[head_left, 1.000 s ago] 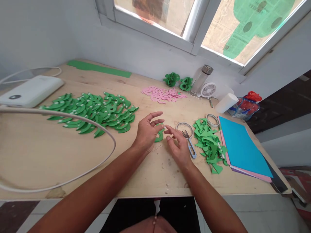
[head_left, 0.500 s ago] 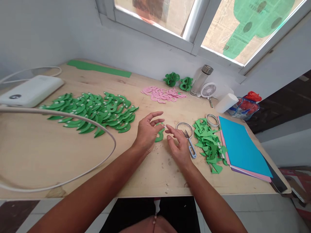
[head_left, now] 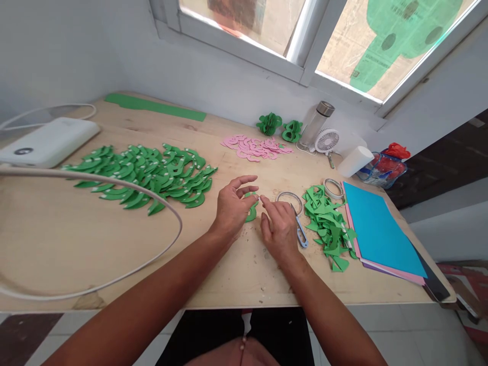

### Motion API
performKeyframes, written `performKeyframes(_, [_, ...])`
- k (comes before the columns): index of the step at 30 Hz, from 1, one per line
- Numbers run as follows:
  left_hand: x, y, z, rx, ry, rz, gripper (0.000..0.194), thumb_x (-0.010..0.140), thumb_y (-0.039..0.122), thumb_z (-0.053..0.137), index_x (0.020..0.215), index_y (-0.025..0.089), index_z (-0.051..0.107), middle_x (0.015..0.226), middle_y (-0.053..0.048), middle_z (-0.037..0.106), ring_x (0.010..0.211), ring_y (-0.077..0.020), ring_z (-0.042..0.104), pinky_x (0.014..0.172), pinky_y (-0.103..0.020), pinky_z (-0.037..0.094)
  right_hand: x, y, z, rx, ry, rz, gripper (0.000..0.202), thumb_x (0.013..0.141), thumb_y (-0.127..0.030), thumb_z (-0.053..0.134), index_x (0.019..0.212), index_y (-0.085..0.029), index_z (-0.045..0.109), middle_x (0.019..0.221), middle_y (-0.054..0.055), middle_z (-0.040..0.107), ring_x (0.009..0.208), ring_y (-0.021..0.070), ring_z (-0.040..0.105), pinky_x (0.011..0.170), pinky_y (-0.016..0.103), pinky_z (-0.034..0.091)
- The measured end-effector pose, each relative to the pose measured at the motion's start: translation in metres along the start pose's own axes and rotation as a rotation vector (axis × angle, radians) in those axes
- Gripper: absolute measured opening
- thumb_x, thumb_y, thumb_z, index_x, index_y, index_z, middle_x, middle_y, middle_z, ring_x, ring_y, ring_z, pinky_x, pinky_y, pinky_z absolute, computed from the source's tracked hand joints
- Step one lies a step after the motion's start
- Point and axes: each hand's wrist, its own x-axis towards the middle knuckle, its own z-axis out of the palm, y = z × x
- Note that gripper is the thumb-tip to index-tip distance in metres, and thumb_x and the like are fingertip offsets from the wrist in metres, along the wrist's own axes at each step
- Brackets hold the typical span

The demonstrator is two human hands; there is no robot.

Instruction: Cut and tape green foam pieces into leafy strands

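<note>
My left hand (head_left: 232, 203) is closed on a green paper cutout (head_left: 250, 213) with curved edges, partly hidden behind my thumb. At that thumb's tip is a tiny white piece (head_left: 260, 199), perhaps tape; its kind is too small to be sure of. My right hand (head_left: 280, 229) reaches in from the other side, index fingertip at the white piece and thumb held apart below. Just beside the right hand lie blue-handled thread snips (head_left: 301, 235) and a roll of tape (head_left: 290, 202).
Many green cutouts with white bits (head_left: 148, 175) are piled left, near a looping white cable (head_left: 179, 223) and power bank (head_left: 49, 142). Pink cutouts (head_left: 255, 148) lie behind my hands. Green scraps (head_left: 328, 223), blue sheets (head_left: 381, 229), a small fan (head_left: 327, 141) and bottle (head_left: 318, 122) stand right.
My right index fingertip has moved slightly left, closer to the white piece, and the right hand has turned a little over the snips' tips. My left hand has barely moved.
</note>
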Motion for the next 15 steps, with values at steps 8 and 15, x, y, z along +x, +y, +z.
performKeyframes(8, [0.0007,-0.0007,0.0004,0.009,0.014,0.017,0.044,0.056,0.011,0.067,0.099,0.016,0.066,0.087,-0.006,0.066,0.090,-0.0178,0.061,0.061,-0.021,0.048,0.0001,-0.0053,-0.0028,-0.172,-0.042,-0.039,0.045,0.088,-0.016,0.045,0.133,-0.017,0.049,0.098,0.009,0.065,0.095,0.0248,0.050,0.078,0.040,0.040])
performKeyframes(15, [0.0014,-0.0003,-0.0009,-0.013,0.017,-0.002,0.045,0.055,0.010,0.068,0.099,0.017,0.065,0.081,-0.005,0.065,0.083,-0.0169,0.062,0.058,-0.020,0.048,0.0009,-0.0078,-0.0039,-0.246,-0.052,-0.044,0.043,0.090,-0.018,0.043,0.132,-0.017,0.050,0.100,0.009,0.065,0.097,0.0249,0.050,0.080,0.039,0.039])
